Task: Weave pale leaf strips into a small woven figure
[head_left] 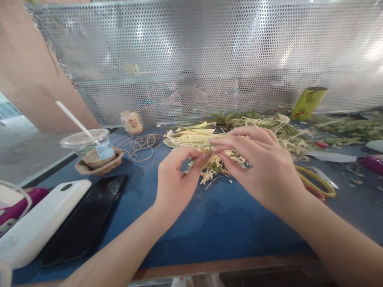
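Observation:
My left hand [176, 181] and my right hand [257, 163] meet over the middle of a blue table [215, 231]. Both pinch a small bundle of pale yellow leaf strips [214, 159], the fingertips almost touching. The left thumb and forefinger close on one end of the bundle, and the right fingers curl over it from the other side. Behind the hands lies a pile of long yellow-green leaf strips [194, 135]. Small shreds of leaf lie on the table under the hands.
At the left stand a plastic cup with a straw [95, 149], a black phone [86, 219] and a white case [38, 221]. Twine [143, 145] lies behind. Yellow-handled scissors [317, 181] and green stems [350, 127] are at the right. A perforated metal screen [209, 56] closes the back.

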Demonstrator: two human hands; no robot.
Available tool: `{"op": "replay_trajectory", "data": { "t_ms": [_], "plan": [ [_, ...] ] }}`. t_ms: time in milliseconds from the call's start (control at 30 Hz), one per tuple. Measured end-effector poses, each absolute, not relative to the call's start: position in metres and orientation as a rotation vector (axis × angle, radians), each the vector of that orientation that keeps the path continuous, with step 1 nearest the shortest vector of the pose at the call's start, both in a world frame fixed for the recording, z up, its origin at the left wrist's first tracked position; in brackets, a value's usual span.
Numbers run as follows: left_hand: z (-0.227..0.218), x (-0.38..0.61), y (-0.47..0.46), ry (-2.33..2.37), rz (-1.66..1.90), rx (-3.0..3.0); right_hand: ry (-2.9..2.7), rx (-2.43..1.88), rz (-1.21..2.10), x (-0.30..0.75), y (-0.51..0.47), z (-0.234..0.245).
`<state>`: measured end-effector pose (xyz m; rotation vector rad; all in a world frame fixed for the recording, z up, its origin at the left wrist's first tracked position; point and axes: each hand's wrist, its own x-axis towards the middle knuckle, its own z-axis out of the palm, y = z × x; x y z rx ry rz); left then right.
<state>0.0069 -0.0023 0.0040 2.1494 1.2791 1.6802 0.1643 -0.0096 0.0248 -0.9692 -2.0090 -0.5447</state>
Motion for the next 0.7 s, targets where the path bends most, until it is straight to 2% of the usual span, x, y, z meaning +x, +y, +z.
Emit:
{"op": "replay_trajectory", "data": {
  "t_ms": [433,700],
  "plan": [
    [0.005,0.006,-0.002,1.031,1.535,1.92,-1.975,-0.834,-0.199,0.171,-0.012,0.036],
    [0.004,0.007,-0.001,0.749,1.406,1.707,-2.066,-0.995,0.102,0.18,-0.014,0.048]
  ]
}}
